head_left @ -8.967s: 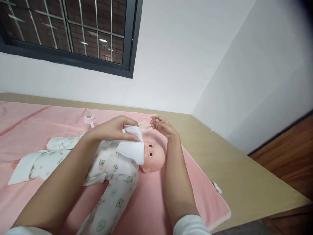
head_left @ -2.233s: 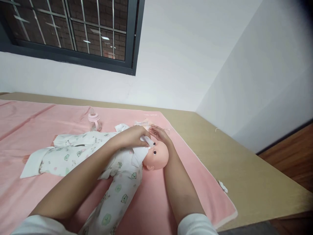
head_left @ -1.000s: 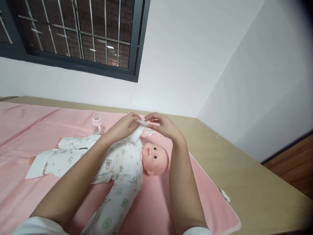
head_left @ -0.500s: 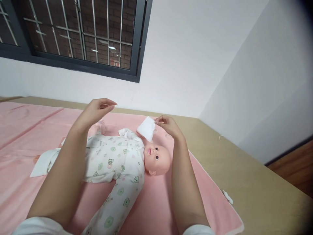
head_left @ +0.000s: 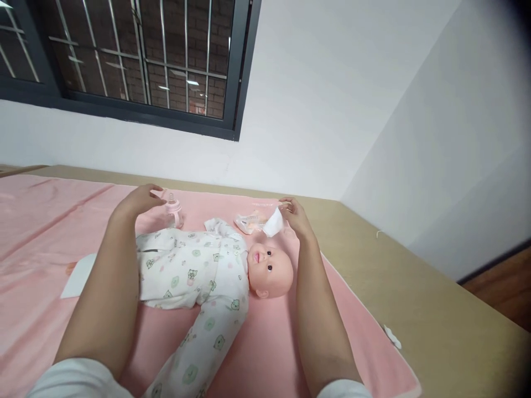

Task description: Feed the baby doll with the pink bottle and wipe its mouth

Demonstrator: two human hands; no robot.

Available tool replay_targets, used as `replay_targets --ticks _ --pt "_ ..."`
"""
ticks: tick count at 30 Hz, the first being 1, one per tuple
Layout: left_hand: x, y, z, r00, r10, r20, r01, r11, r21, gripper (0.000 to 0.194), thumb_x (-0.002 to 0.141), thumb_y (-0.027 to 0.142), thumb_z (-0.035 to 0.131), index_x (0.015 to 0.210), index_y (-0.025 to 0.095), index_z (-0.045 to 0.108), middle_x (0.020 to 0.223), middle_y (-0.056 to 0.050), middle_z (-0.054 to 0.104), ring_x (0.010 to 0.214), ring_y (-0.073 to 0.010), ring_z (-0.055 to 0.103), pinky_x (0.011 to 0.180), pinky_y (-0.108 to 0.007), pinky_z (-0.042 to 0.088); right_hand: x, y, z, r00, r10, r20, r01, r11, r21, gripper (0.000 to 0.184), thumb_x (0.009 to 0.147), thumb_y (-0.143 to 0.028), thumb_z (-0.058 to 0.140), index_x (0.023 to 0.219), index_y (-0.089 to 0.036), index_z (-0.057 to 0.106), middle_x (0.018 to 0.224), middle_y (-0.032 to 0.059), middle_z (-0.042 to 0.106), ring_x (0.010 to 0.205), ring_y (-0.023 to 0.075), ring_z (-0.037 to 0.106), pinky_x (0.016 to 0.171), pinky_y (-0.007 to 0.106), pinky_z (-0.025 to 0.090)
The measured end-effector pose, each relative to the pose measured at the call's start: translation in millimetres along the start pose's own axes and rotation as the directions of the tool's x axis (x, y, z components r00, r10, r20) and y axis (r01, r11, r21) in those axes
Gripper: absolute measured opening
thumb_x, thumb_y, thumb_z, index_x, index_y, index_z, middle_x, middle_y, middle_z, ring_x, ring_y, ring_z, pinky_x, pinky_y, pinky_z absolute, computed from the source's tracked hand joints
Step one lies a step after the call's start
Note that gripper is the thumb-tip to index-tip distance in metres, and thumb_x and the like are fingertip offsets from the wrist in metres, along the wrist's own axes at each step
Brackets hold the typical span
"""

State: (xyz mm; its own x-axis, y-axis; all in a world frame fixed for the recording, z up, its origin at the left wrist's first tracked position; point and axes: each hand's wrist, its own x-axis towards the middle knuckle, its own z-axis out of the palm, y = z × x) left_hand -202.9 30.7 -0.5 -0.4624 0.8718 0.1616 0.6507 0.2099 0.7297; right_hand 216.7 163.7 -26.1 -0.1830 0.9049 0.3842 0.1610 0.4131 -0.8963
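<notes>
A baby doll (head_left: 215,276) in a white printed romper lies on its back on a pink blanket (head_left: 269,354), head to the right. My right hand (head_left: 294,215) is beyond the doll's head and pinches a folded white wipe (head_left: 274,224). My left hand (head_left: 139,200) reaches over the doll's body, fingers curved and apart, right beside a small pink baby bottle (head_left: 173,210) that stands upright. I cannot tell whether the fingers touch the bottle.
A flat wipe packet (head_left: 251,222) lies on the blanket above the doll's head. The blanket covers a tan table (head_left: 415,309) set in a wall corner. A small white scrap (head_left: 392,336) lies on the bare tabletop at right.
The wipe passed from my left hand to my right, which carried it away from the doll's face toward the blanket's far edge. My left hand dropped down to the bottle.
</notes>
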Motion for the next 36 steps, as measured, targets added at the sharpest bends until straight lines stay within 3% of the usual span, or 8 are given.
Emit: replay_targets --ticks 8,13,18,22,27,30,32,36 --pt "6.4 -10.9 18.8 0.972 -0.126 0.2 0.127 0.992 0.004 0.081 0.057 0.026 0.076 0.133 0.018 0.047 0.127 -0.02 0.062 0.112 -0.0293 0.064 0.078 -0.031 0.055 32.5 -6.3 24.2 0.997 -0.031 0.068 0.029 0.999 0.043 0.038 0.067 -0.038 0.066 0.098 -0.017 0.07 0.098 0.0069 0.07 0.075 0.0131 0.059 0.07 0.028 0.049" --pt "8.7 -16.9 25.5 0.973 -0.081 0.217 0.092 0.995 -0.044 0.082 0.052 0.025 0.074 0.131 0.022 0.051 0.121 -0.016 0.065 0.108 -0.0315 0.065 0.073 -0.032 0.054 36.7 11.8 30.2 0.992 0.075 0.106 -0.081 0.995 0.056 0.039 0.066 -0.028 0.067 0.103 -0.015 0.069 0.112 0.0098 0.069 0.088 0.0151 0.064 0.086 0.034 0.053" --pt "10.4 -19.4 30.1 0.975 -0.048 0.215 0.061 0.997 -0.055 0.076 0.047 0.027 0.07 0.121 0.021 0.055 0.113 -0.012 0.067 0.101 -0.0308 0.065 0.065 -0.029 0.051 20.9 32.9 29.9 0.964 0.242 0.105 -0.238 0.97 -0.051 0.035 0.067 -0.018 0.065 0.102 -0.014 0.07 0.12 0.0127 0.066 0.091 0.0172 0.065 0.084 0.034 0.056" --pt "11.7 -21.9 33.0 0.972 -0.047 0.228 0.056 0.998 -0.034 0.071 0.046 0.028 0.067 0.115 0.02 0.055 0.111 -0.013 0.067 0.099 -0.0316 0.065 0.061 -0.028 0.049 19.0 44.2 27.8 0.967 0.239 0.082 -0.233 0.969 -0.081 0.036 0.071 -0.016 0.059 0.107 -0.013 0.068 0.12 0.0127 0.066 0.084 0.0159 0.066 0.084 0.036 0.056" --pt "13.7 -26.4 39.8 0.976 -0.029 0.217 0.034 0.999 -0.015 0.066 0.045 0.029 0.066 0.109 0.019 0.054 0.104 -0.012 0.068 0.097 -0.0339 0.065 0.062 -0.031 0.05 19.6 53.8 14.6 0.991 0.065 -0.115 -0.104 0.918 -0.383 0.038 0.075 -0.012 0.044 0.105 -0.012 0.068 0.122 0.0133 0.064 0.103 0.0218 0.062 0.101 0.041 0.046" --pt "16.2 -28.7 45.2 0.985 0.031 0.169 -0.028 0.999 -0.023 0.064 0.046 0.027 0.066 0.109 0.02 0.052 0.105 -0.008 0.068 0.102 -0.0309 0.064 0.074 -0.031 0.051 8.7 61.8 6.7 0.948 -0.042 -0.316 -0.158 0.799 -0.581 0.042 0.078 -0.012 0.043 0.112 -0.011 0.067 0.127 0.018 0.059 0.125 0.0309 0.048 0.111 0.047 0.034" --pt "18.7 -30.2 48.2 0.989 0.065 0.135 -0.063 0.998 -0.018 0.057 0.047 0.026 0.067 0.102 0.021 0.053 0.1 -0.005 0.068 0.101 -0.0294 0.064 0.08 -0.031 0.049 -1.2 70.7 3.9 0.901 -0.028 -0.434 -0.26 0.764 -0.59 0.048 0.078 -0.018 0.049 0.124 -0.011 0.06 0.136 0.0213 0.05 0.133 0.0376 0.038 0.112 0.052 0.029" --pt "22.6 -32.8 52.2 0.994 0.079 0.073 -0.08 0.997 0.015 0.045 0.047 0.025 0.068 0.089 0.021 0.056 0.088 -0.003 0.068 0.094 -0.0298 0.065 0.078 -0.031 0.048 -15.7 94.1 0.1 0.867 0.09 -0.49 -0.306 0.872 -0.382 0.071 0.066 -0.023 0.066 0.134 -0.012 0.048 0.137 0.0243 0.045 0.129 0.0399 0.041 0.104 0.047 0.035"
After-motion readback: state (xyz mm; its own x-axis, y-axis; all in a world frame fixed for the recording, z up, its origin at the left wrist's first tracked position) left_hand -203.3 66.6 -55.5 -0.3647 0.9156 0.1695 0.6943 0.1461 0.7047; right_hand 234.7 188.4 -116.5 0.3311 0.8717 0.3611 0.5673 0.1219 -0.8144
